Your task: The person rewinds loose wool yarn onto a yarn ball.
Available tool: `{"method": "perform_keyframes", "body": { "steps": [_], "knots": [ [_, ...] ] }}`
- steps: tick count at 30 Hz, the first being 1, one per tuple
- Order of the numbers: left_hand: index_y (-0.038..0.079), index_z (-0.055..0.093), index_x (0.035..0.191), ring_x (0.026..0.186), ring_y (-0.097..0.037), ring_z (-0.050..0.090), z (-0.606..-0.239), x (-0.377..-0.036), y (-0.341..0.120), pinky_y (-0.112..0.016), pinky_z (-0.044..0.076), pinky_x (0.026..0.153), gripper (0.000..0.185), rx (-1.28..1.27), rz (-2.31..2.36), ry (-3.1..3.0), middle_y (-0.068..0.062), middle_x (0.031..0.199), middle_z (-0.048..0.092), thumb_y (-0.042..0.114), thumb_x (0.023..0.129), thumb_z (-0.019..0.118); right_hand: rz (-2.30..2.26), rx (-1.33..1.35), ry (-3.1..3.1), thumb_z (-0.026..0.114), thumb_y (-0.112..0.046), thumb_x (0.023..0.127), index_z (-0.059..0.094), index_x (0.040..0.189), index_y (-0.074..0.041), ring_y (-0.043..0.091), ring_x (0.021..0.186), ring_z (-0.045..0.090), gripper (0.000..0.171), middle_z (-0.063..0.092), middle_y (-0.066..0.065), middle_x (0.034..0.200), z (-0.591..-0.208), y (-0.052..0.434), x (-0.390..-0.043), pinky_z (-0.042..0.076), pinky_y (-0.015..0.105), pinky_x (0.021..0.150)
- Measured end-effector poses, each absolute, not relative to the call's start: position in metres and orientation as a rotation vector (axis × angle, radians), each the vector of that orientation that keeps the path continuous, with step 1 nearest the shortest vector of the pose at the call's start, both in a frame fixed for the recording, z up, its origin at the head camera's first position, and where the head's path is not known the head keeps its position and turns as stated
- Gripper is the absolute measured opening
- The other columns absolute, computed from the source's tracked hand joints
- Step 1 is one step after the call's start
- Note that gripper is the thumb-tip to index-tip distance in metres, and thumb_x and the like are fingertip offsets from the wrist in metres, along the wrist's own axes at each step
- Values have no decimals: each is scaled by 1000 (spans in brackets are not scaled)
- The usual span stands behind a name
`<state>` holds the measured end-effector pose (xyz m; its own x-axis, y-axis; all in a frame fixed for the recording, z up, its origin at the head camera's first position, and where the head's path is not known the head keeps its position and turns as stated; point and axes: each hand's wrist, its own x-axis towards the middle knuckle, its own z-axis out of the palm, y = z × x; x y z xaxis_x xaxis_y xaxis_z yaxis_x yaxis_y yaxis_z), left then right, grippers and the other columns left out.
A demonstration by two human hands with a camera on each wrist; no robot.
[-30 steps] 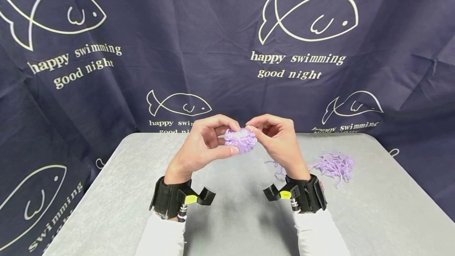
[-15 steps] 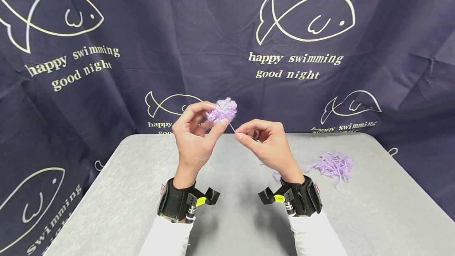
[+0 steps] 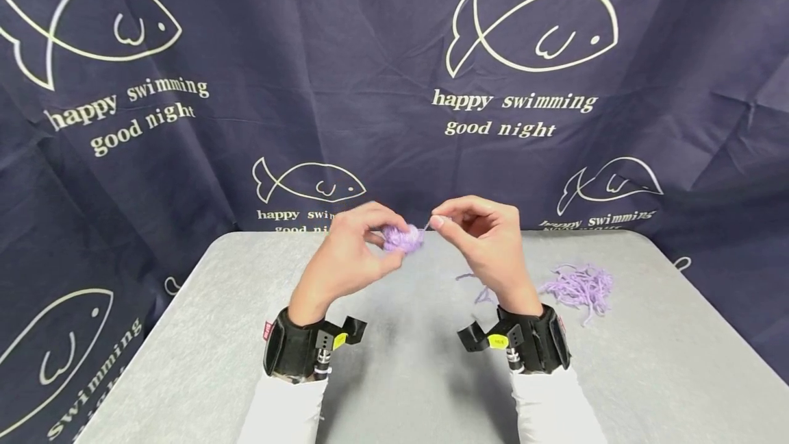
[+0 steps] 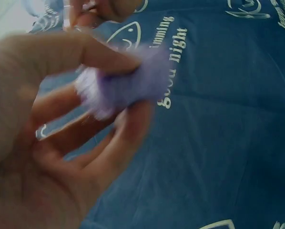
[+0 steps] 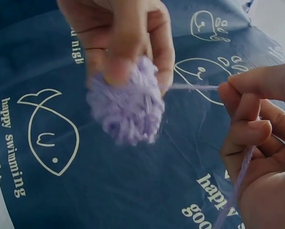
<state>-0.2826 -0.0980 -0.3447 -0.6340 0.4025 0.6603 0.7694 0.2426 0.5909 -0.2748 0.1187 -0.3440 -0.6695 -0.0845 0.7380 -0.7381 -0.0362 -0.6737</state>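
- The grey table (image 3: 185, 334) stands before a dark blue fish-print curtain (image 3: 345, 88), which fills the background of both wrist views.
- The left hand (image 3: 345, 259) is raised above the table's far half, back toward the head camera, its thumb and curled fingers clamped on the purple yarn pompom (image 3: 403, 238).
- The right hand (image 3: 487, 245) is raised just right of it, thumb and forefinger pinched together on a yarn strand (image 5: 192, 87); its other fingers are curled.
- The pompom is a roundish tuft with no clear long axis, held in the air between the two hands. In the right wrist view its fluffy end points down, out of the left hand's fingertips.
- The strand runs taut and about level from the pompom's side to the right hand's pinch. A further length hangs down across that palm.
- Loose yarn scraps (image 3: 579, 286) lie on the table to the right, well apart from the hands.
- The left wrist view is blurred, and the left hand's fingers hide part of the pompom.
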Motion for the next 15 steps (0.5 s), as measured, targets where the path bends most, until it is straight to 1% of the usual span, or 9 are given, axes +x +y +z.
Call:
{"method": "perform_keyframes", "body": {
  "steps": [3,7,11,15],
  "knots": [
    [8,74,98,88,-14,65,-343,-280,-100,-30,61,76,31,-1262,-1470,-2226,1,98,68,-9,73,77,1824,808,-1730,76,6,86,73,92,8,12,61,53,7,68,6,75,-343,123,-276,42,21,53],
    [9,73,102,94,-21,63,-340,-277,-104,-39,61,77,31,-1458,-1651,-2190,-2,100,69,-7,76,79,1901,747,-1691,76,6,85,73,93,9,10,63,54,9,70,6,76,-344,127,-277,42,19,55],
    [7,72,103,96,-26,61,-337,-275,-107,-45,61,76,32,-1570,-1797,-2113,-7,100,68,-8,76,80,1922,701,-1670,77,7,85,73,93,10,8,62,52,10,69,6,75,-345,128,-278,39,19,53],
    [1,70,105,99,-29,61,-336,-274,-108,-50,60,81,34,-1622,-1935,-1980,-13,104,66,-14,75,78,1930,663,-1669,78,5,85,72,94,10,8,61,51,11,69,6,75,-345,129,-280,38,18,51]
  ]
}}
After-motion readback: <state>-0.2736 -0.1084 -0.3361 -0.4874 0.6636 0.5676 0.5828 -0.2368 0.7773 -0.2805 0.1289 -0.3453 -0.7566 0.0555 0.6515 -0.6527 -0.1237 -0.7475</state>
